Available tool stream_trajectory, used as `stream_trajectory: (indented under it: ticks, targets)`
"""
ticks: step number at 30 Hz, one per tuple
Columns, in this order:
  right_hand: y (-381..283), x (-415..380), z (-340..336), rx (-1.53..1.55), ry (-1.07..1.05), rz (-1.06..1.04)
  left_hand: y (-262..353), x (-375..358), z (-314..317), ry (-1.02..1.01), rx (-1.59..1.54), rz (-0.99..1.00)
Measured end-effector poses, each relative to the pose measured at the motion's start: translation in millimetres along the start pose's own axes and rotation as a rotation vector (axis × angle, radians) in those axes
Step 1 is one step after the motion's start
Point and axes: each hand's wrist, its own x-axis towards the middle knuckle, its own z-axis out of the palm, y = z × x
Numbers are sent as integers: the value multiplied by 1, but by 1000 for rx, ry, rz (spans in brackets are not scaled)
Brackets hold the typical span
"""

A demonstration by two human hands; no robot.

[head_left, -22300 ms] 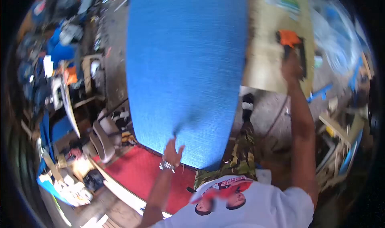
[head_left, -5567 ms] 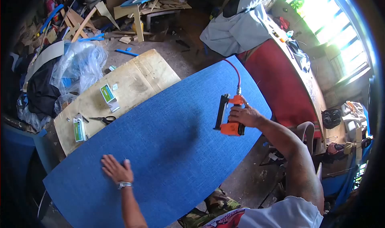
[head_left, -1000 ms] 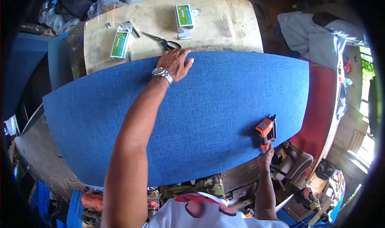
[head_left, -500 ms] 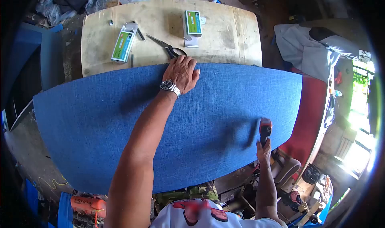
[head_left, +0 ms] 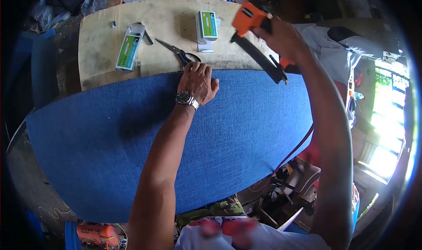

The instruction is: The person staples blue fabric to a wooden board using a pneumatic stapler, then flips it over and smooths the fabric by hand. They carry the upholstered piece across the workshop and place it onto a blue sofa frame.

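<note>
A large curved panel covered in blue fabric lies before me. My left hand, with a watch on the wrist, rests on its far edge, fingers bent over the rim, beside black-handled scissors. Whether the fingers pinch anything there is hidden. My right hand grips an orange and black staple gun, raised over the far right edge, its long black magazine pointing down toward the fabric. A hose runs across the panel's right side.
Two green and white boxes stand on the wooden board behind the panel. Grey cloth lies at the right. An orange machine sits at the lower left.
My right hand has swung the staple gun from the near right of the panel up to its far right edge. My left hand stays at the far edge. The view has shifted slightly.
</note>
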Motion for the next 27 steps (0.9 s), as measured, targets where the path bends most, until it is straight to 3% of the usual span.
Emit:
stream_trajectory:
  ticks: [3, 11, 16, 19, 22, 27]
  targets:
    - [-41, 32, -13, -97, -434, -37, -2, 0, 5, 35, 2, 6]
    - [-74, 54, 30, -67, -655, 70, -2, -1, 4, 22, 9, -4]
    - [-75, 57, 41, -56, -712, 34, -3, 0, 2, 43, 6, -1]
    - [-69, 65, 47, -27, -747, 48, -3, 1, 1, -44, -7, -19]
    - [-73, 68, 52, -98, -735, 35, -4, -1, 2, 179, -44, 6]
    - [-36, 31, 56, -4, -589, -9, -5, -2, 3, 219, -171, 12]
